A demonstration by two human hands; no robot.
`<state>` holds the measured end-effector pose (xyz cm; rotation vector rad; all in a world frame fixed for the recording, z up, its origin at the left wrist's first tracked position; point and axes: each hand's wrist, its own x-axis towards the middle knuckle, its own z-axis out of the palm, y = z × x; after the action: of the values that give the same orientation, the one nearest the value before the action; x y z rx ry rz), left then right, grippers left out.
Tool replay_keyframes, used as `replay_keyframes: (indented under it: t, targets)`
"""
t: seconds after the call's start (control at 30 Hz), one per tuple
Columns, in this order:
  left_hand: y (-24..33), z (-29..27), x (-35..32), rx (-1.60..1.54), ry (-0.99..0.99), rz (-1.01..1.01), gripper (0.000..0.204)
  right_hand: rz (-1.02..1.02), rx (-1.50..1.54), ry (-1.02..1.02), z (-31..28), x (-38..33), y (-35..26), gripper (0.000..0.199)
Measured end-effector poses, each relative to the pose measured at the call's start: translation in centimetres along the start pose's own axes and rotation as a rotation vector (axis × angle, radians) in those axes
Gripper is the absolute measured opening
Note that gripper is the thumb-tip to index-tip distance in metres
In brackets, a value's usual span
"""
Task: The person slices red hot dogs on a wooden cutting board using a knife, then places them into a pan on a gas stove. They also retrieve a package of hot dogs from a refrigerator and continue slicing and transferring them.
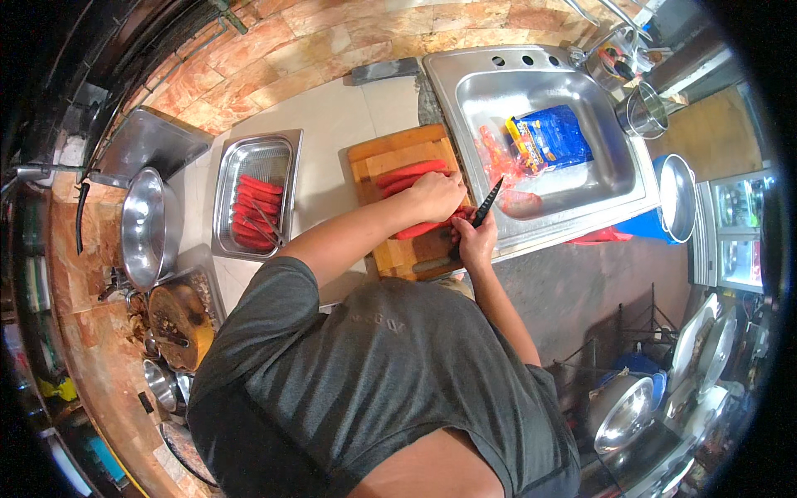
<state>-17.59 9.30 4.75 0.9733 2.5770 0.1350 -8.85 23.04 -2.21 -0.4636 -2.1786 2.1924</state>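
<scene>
Several long red hotdogs (413,172) lie side by side on a wooden cutting board (390,150), left of the sink. My left hand (440,196) reaches across the board with fingers curled down over the hotdogs' right ends, gripping one; its fingertips are partly hidden. Close by, at the board's right edge, my right hand (476,240) is closed round a knife (488,203). The dark blade points up and away, toward the sink. Small red pieces seem to lie beside the right hand's fingers, too small to make out well.
Left of the board, a steel tray (293,166) holds more red hotdogs and what looks like tongs. The steel sink (610,91) contains a blue package (556,137) and crumpled clear plastic wrap (498,158). A steel bowl (149,228) stands far left; a blue bucket (677,199) is beyond the sink.
</scene>
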Motion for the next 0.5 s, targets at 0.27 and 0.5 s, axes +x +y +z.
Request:
replay_keyframes:
  t: [0.27, 0.5]
  targets:
    - [0.4, -1.5, -0.1, -0.284, 0.139, -0.042, 0.025, 0.006, -0.001, -0.041, 0.0, -0.1, -1.6, 0.027]
    - [-1.2, -5.9, -7.0, -0.637, 0.583, 0.045, 0.023, 0.024, -0.016, -0.042, -0.4, 0.4, 0.3, 0.03]
